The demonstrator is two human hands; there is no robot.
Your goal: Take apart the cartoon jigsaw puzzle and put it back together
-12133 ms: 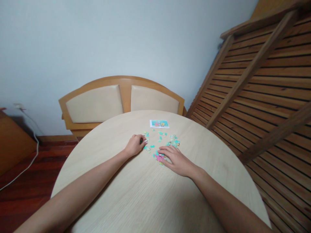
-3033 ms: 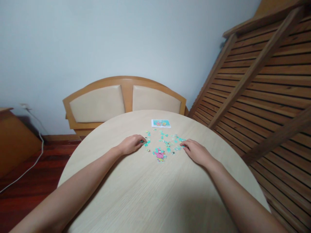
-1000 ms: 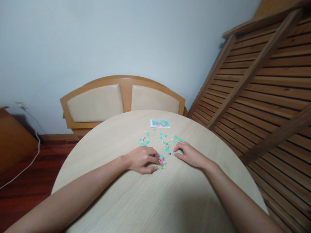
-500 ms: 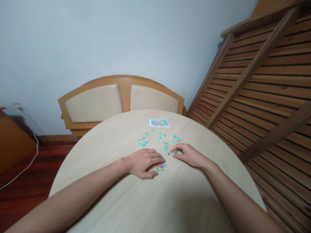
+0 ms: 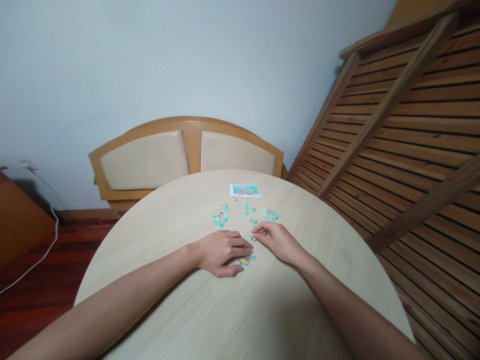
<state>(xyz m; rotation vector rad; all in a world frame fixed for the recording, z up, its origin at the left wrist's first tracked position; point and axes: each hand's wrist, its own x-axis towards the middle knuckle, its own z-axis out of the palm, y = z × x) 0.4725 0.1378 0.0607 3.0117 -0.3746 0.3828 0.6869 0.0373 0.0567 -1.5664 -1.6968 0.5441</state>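
Note:
My left hand (image 5: 222,251) lies on the table with its fingers stretched out and the thumb apart. Its fingertips rest on the edge of a small joined patch of jigsaw puzzle (image 5: 245,261), coloured pink, yellow and teal, and partly cover it. Just above that patch, my right hand (image 5: 275,240) is closed in a pinch. A small puzzle piece (image 5: 254,238) shows at its fingertips, close to the left fingers. Loose teal puzzle pieces (image 5: 249,207) lie beyond both hands, some hidden behind the right one.
On the round pale table (image 5: 168,210), a picture card (image 5: 245,190) lies behind the pieces. More loose pieces (image 5: 220,218) are at the left, others (image 5: 270,214) at the right. A padded headboard (image 5: 194,145) stands against the wall, and a slatted wooden frame (image 5: 397,130) leans at the right.
My right hand has moved left, towards the left fingers and the joined patch, with a puzzle piece at its fingertips. My left hand has stayed nearly still.

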